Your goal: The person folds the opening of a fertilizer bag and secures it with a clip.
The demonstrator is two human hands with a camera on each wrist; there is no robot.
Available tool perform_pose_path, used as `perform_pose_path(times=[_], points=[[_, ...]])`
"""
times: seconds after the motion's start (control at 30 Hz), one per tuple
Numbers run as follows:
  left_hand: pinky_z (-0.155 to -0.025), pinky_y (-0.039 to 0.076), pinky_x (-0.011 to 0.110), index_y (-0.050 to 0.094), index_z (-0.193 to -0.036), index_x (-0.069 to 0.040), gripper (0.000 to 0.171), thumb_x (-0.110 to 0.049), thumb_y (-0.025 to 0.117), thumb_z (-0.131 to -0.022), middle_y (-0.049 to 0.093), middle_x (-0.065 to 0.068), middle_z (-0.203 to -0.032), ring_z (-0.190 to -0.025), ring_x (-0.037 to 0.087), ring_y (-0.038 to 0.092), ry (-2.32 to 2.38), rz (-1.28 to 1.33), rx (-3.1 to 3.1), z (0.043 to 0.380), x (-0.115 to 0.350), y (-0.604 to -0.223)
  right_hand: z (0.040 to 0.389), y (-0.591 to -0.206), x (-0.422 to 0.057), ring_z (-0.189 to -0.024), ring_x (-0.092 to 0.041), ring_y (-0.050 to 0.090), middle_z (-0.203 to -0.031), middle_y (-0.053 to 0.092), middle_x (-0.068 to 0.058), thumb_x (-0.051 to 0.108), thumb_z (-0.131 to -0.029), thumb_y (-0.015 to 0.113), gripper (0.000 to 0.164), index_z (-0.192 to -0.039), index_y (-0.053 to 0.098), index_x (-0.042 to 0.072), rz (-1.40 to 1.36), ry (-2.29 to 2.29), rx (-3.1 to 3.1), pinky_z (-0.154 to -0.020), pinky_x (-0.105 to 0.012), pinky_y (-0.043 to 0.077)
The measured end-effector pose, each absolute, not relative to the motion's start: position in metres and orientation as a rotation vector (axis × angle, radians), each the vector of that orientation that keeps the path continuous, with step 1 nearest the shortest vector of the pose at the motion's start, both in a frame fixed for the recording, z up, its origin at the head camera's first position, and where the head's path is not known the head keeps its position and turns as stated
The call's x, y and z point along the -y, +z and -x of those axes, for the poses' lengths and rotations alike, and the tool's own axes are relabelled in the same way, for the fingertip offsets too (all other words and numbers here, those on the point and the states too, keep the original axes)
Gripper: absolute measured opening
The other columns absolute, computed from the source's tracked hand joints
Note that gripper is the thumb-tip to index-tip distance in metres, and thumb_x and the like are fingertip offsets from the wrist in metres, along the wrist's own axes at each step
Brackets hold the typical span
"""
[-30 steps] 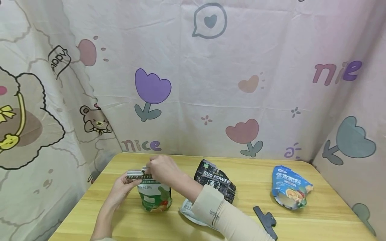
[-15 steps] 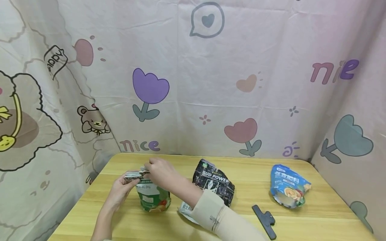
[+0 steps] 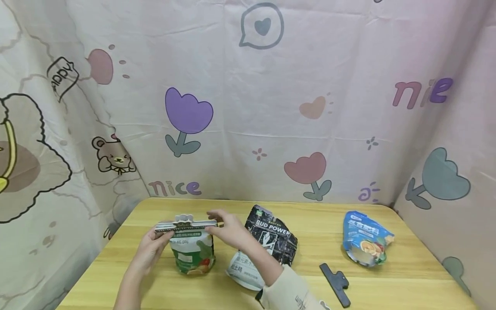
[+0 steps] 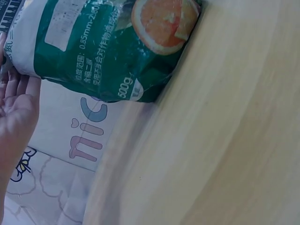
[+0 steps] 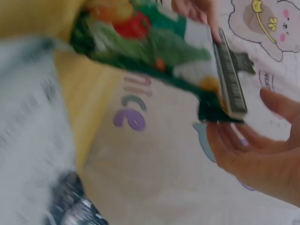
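Observation:
A green and white pouch (image 3: 192,255) with fruit and vegetable pictures stands upright on the table. Across its top lies a long bag clip (image 3: 164,227) with a piano-key pattern and a pale, scalloped handle. My left hand (image 3: 149,249) pinches the clip's left end, thumb in front and fingers behind. At the other end is my right hand (image 3: 231,231), its thumb and fingers spread. In the right wrist view, the right hand's (image 5: 262,152) fingertips are at the pouch's top corner by the clip's end, while its thumb stands apart.
Right of the pouch lie a black "BUD POWER" bag (image 3: 271,232) and a white bag (image 3: 244,269) overlapping it. A dark grey clip (image 3: 335,284) lies farther right, with a blue pouch (image 3: 366,239) beyond. A patterned cloth (image 3: 240,107) hangs behind the table (image 3: 310,215).
My right hand has moved from the clip's handle to its right end and its fingers have spread. The whole clip now shows across the pouch top. My left hand keeps its hold.

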State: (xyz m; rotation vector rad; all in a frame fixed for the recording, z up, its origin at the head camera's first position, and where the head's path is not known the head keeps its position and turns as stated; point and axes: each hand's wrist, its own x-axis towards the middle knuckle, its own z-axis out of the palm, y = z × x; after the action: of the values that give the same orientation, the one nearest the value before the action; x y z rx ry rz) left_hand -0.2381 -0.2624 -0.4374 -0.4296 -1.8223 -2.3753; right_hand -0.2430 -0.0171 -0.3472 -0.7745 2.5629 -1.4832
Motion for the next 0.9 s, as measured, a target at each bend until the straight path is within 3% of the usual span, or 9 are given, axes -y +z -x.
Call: perform_pose_path(times=[0.3, 0.43, 0.53, 0.67, 0.8, 0.9], points=[[-0.086, 0.043, 0.018, 0.059, -0.108, -0.02, 0.028, 0.001, 0.048, -0.094, 0.06, -0.006, -0.106, -0.099, 0.005, 0.055, -2.367, 0.409, 1.895, 0.235, 0.264, -0.433, 0.228, -0.38, 0.033, -0.106, -0.032, 0.05, -0.112, 0.052, -0.015, 0.003, -0.077, 0.067, 0.059, -0.128, 0.039, -0.005, 0.422, -1.942, -2.262, -0.088, -0.044, 0.043], [-0.088, 0.042, 0.02, 0.051, -0.121, -0.008, 0.026, -0.006, 0.049, -0.095, 0.058, -0.002, -0.111, -0.102, 0.006, 0.053, -2.24, 0.284, 2.074, 0.23, 0.26, -0.427, 0.226, -0.395, 0.041, -0.098, -0.027, 0.054, -0.106, 0.055, -0.012, -0.003, -0.076, 0.067, 0.048, -0.118, 0.043, -0.005, 0.336, -2.015, -2.127, -0.086, -0.041, 0.045], [-0.094, 0.039, 0.034, 0.038, -0.126, 0.005, 0.042, -0.017, 0.053, -0.094, 0.054, 0.009, -0.117, -0.107, 0.016, 0.051, -2.063, 0.156, 2.348, 0.225, 0.256, -0.423, 0.225, -0.406, 0.046, -0.096, -0.025, 0.055, -0.105, 0.057, -0.01, -0.005, -0.074, 0.068, 0.046, -0.114, 0.047, -0.003, 0.316, -1.995, -2.133, -0.088, -0.042, 0.044], [-0.094, 0.036, 0.049, 0.029, -0.132, 0.006, 0.061, -0.024, 0.06, -0.089, 0.047, 0.021, -0.122, -0.112, 0.033, 0.044, -1.927, 0.216, 2.645, 0.222, 0.251, -0.423, 0.225, -0.414, 0.049, -0.099, -0.026, 0.055, -0.106, 0.058, -0.008, -0.005, -0.073, 0.07, 0.049, -0.117, 0.046, -0.003, 0.313, -1.96, -2.169, -0.09, -0.045, 0.041], [-0.092, 0.039, 0.042, 0.015, -0.139, 0.004, 0.074, -0.018, 0.063, -0.087, 0.04, 0.027, -0.128, -0.115, 0.038, 0.042, -1.951, 0.431, 2.712, 0.225, 0.249, -0.429, 0.228, -0.416, 0.049, -0.103, -0.027, 0.054, -0.107, 0.057, -0.008, -0.004, -0.074, 0.071, 0.054, -0.121, 0.043, -0.004, 0.308, -1.958, -2.144, -0.093, -0.046, 0.039], [-0.09, 0.041, 0.039, 0.013, -0.139, 0.007, 0.075, -0.016, 0.063, -0.088, 0.039, 0.028, -0.128, -0.114, 0.038, 0.043, -1.951, 0.482, 2.713, 0.228, 0.25, -0.433, 0.23, -0.416, 0.051, -0.103, -0.028, 0.053, -0.108, 0.057, -0.008, -0.002, -0.076, 0.07, 0.053, -0.122, 0.043, -0.004, 0.295, -1.976, -2.112, -0.093, -0.047, 0.039]])
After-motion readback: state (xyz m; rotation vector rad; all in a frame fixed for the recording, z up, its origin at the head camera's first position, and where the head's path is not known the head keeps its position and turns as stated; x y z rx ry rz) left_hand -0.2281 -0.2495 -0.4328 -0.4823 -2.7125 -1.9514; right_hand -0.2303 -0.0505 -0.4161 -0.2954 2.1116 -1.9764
